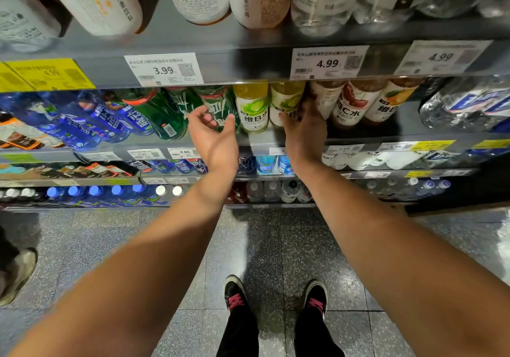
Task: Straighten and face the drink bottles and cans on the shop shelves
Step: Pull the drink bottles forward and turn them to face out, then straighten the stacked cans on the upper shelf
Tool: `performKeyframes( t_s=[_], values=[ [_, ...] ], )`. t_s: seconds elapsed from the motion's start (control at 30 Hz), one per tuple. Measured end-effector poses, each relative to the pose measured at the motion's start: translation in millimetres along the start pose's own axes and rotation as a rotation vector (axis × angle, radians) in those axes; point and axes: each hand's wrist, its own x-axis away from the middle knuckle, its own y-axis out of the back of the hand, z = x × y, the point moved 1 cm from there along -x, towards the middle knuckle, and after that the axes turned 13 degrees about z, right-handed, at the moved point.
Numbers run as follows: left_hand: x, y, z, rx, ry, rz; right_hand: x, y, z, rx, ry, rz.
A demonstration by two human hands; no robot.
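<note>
Shelf (276, 142) ahead: your right hand (305, 130) grips the upright lime bottle (285, 102); your left hand (214, 135), nearest the green bottle (218, 108), hangs released.

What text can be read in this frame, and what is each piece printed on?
"3.99": white price tag on the shelf edge.
"4.99": white price tag further right.
"4.99": blurred far-right tag.
"4.99": faint, on the yellow tag.
"4.89": small tag one shelf down.
"維B水": lime-label bottle.
"維C水": cherry-label bottle.
Other labels, barcodes and fine print: too blurred or small.
</note>
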Motion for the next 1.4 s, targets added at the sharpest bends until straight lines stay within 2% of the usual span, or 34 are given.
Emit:
performKeyframes(
  t_s=[0.2,0.4,0.57,0.73,0.87,1.07,1.4],
  values=[
    [50.7,-39.7,-2.0,-0.071,-0.031,0.140,30.8,26.1,-24.1,-0.029,0.001,0.109],
    [79.7,-63.0,-23.3,-0.218,0.043,0.359,33.3,73.8,-19.8,0.053,0.003,0.290],
    [98.4,-67.3,-57.2,-0.267,0.006,0.416,32.6,111.4,-11.3,-0.074,-0.058,0.446],
    [116.2,-59.1,-106.2,-0.224,-0.037,0.444,42.9,147.1,22.6,-0.036,0.064,0.494],
    [122.2,-33.4,-151.8,-0.157,-0.049,0.458,57.9,174.2,67.3,0.004,0.219,0.462],
    [115.2,37.1,-213.2,-0.167,-0.117,0.517,76.5,182.1,147.8,0.018,0.251,0.604],
    [119.3,181.2,-282.1,-0.223,-0.282,0.559,138.0,141.2,277.8,0.067,0.377,0.496]
  ],
)
